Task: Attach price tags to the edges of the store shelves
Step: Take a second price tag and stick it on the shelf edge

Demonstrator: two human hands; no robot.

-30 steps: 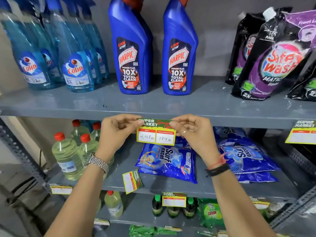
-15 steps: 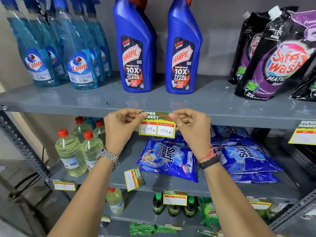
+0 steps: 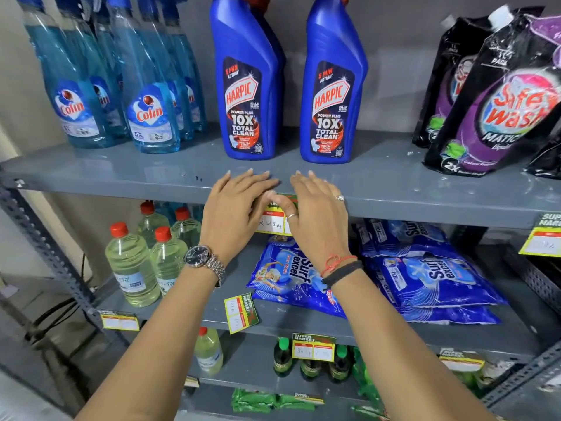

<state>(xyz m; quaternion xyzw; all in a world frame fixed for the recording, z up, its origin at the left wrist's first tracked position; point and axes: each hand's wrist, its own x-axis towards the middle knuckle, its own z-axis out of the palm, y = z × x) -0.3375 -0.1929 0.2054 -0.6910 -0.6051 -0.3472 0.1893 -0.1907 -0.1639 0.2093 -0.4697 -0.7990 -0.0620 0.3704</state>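
L hand: my left hand point(image 3: 235, 209) lies flat, fingers spread over the top shelf point(image 3: 394, 183) lip, thumb down on the front edge. Grasping nothing; palm is pressing, not pinching.
R hand: my right hand point(image 3: 315, 211) does the same on the other side, fingers splayed on the shelf top, thumb side pushing the tag's upper strip against the edge. Also open, holding nothing.
Why flat: judging by the pose, I'm rubbing the sticky top strip onto the metal w/ both hands so it bonds evenly & hangs level.
Tag location: the price tag point(image 3: 271, 221) sits on the front edge of the top shelf, between my two hands, just below the gap between the two Harpic bottles point(image 3: 246, 86), so it reads as their label.
Tag look: yellow border, red band, white box w/ handwritten "248"; green header mostly hidden under my fingers. R half covered by my hand. Lower part hangs free below the edge, in front of the Surf Excel packs point(image 3: 291, 275).
Straightness: visible bit looks level, can't tell for the hidden part.
Other tags: one loose tag point(image 3: 241, 312) lies turned sideways on the shelf below; others already on lower edges.
Stage: prob. final press on this one.
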